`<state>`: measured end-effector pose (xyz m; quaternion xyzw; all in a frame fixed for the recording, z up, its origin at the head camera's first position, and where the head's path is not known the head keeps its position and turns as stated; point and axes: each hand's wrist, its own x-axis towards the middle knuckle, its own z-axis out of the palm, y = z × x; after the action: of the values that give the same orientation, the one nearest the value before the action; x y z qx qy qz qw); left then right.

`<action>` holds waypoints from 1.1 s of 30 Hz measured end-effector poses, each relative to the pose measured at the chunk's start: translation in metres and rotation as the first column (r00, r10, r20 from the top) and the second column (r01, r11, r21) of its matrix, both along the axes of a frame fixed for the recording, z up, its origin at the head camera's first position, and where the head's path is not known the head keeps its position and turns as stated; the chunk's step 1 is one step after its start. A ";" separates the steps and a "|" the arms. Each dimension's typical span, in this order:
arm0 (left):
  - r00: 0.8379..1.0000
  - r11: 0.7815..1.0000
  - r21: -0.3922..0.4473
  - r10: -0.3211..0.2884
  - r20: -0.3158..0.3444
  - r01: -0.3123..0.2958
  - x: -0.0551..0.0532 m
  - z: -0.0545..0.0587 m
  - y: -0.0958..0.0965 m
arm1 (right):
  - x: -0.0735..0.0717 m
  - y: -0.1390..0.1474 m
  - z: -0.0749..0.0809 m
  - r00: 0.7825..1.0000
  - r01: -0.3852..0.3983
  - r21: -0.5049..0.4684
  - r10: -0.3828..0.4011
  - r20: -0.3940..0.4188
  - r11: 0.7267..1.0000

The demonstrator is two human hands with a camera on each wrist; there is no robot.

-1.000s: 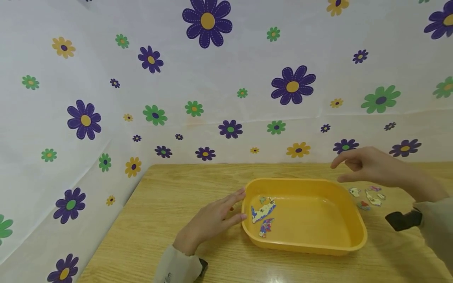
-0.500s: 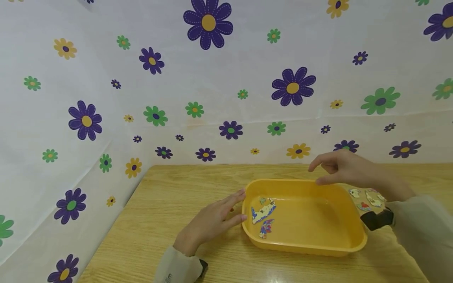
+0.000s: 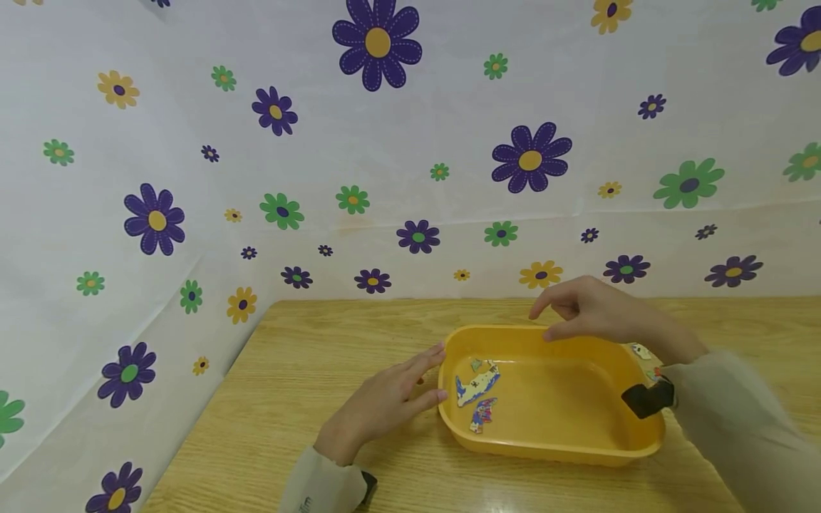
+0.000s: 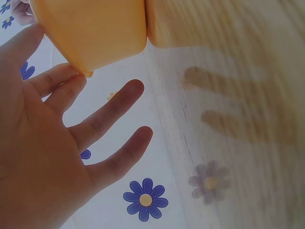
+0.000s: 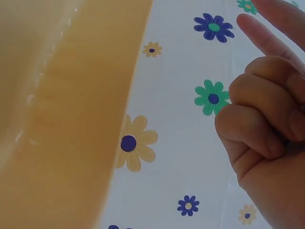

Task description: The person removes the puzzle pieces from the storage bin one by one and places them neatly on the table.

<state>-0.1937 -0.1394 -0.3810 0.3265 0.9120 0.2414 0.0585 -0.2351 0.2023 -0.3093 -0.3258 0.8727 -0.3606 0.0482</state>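
Observation:
A yellow plastic basin [image 3: 558,451] stands on the table. My left hand [image 3: 385,399] rests against its left end with straight fingers, some touching the rim; the left wrist view shows two spread fingers clear of the basin [image 4: 100,33]. Over the basin's far rim hovers my right hand [image 3: 596,313], its thumb and index finger apart with nothing visible between them. Its other fingers are folded in, as the right wrist view shows. Inside the basin's left side lie a cream-and-blue flat cut-out piece [image 3: 477,385], a colourful piece [image 3: 483,415] and a tiny greenish piece [image 3: 476,365].
Right of the basin, a pale flat piece [image 3: 641,351] shows on the wooden table [image 3: 308,349], with others mostly hidden behind my right forearm. A white flower-print sheet [image 3: 449,107] hangs behind and along the left.
My right hand has moved left from beside the loose pieces to above the basin's far rim, its forearm now covering most of those pieces. My left hand and the basin stay put.

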 end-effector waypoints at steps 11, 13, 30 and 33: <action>1.000 1.000 0.007 -0.003 -0.001 0.003 0.000 0.000 -0.001 | -0.006 -0.018 -0.013 0.994 -0.106 0.009 0.106 0.021 0.994; 1.000 1.000 0.010 -0.003 -0.001 0.003 0.000 0.000 -0.001 | -0.006 -0.020 -0.017 0.994 -0.110 0.012 0.110 0.020 0.994; 1.000 1.000 0.027 0.006 0.021 -0.006 0.000 -0.003 0.000 | -0.010 -0.045 -0.048 0.982 -0.182 -0.005 0.182 0.038 0.983; 1.000 1.000 0.020 0.013 0.026 -0.014 0.000 -0.003 0.000 | -0.014 -0.050 -0.055 0.974 -0.216 -0.046 0.218 0.055 0.975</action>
<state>-0.1939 -0.1398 -0.3836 0.3177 0.9109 0.2551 0.0654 -0.2489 0.1527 -0.3646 -0.4091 0.8226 -0.3802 0.1069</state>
